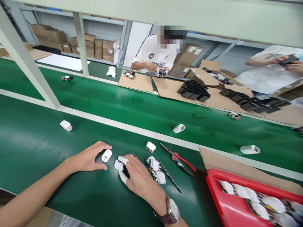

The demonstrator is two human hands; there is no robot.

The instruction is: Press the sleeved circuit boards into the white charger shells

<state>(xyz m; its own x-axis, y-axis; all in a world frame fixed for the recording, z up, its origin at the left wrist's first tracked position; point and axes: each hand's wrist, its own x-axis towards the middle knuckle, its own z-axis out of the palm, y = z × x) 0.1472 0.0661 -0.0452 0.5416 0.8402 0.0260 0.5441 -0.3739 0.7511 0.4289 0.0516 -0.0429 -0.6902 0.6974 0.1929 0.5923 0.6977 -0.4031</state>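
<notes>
A small white charger piece point(106, 155) with a port face turned upward sits on the green bench between the spread thumb and index finger of my left hand point(91, 156). The fingers curve around it without visibly gripping. Just to its right, my right hand point(137, 175), with white finger cots on thumb and index finger, pinches a small white-covered circuit board point(118, 165). Beyond that hand lie several more circuit boards point(155, 165) with white pads, and a single board point(150, 147). Tweezers point(169, 176) and red-and-black pliers point(177, 158) rest beside them.
A red tray point(216, 186) of padded boards stands at right on cardboard. One white charger shell point(66, 125) is on the bench at left; others point(179, 128) point(250, 149) ride the green conveyor. Across it, two people handle black cases point(193, 90). A frame post point(30, 56) rises at left.
</notes>
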